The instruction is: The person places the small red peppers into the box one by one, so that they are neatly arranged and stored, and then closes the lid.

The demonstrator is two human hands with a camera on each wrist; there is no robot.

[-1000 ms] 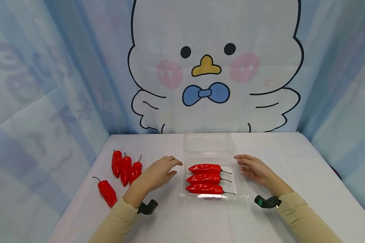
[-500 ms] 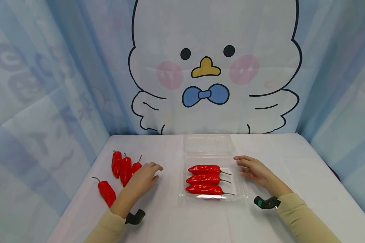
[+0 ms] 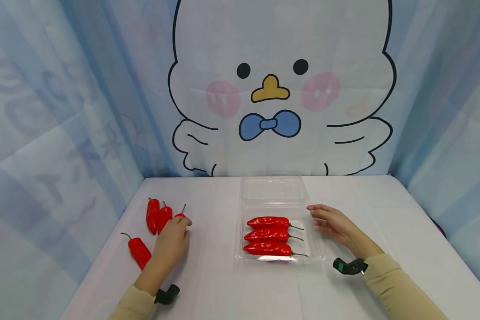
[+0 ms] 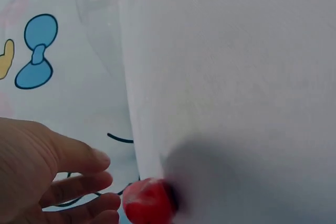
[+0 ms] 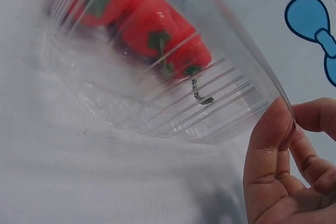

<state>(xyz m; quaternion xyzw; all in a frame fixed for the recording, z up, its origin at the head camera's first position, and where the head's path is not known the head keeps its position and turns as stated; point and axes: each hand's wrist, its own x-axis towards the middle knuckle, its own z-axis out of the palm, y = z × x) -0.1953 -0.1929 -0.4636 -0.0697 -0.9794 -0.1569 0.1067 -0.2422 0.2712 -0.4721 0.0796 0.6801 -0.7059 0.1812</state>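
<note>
The person's left-hand grip (image 3: 173,238) has swung leftward, away from the clear container (image 3: 272,207), to the red peppers on the bench (image 3: 216,284), where it now covers most of the right-hand pepper (image 3: 180,215) and the middle pepper's (image 3: 165,216) near end

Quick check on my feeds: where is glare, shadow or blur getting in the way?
Head view: bright glare on the near edge of the clear container; left wrist view: a soft dark shadow on the table beside the red pepper, itself slightly blurred; right wrist view: the peppers look soft through the container's ribbed wall.
</note>
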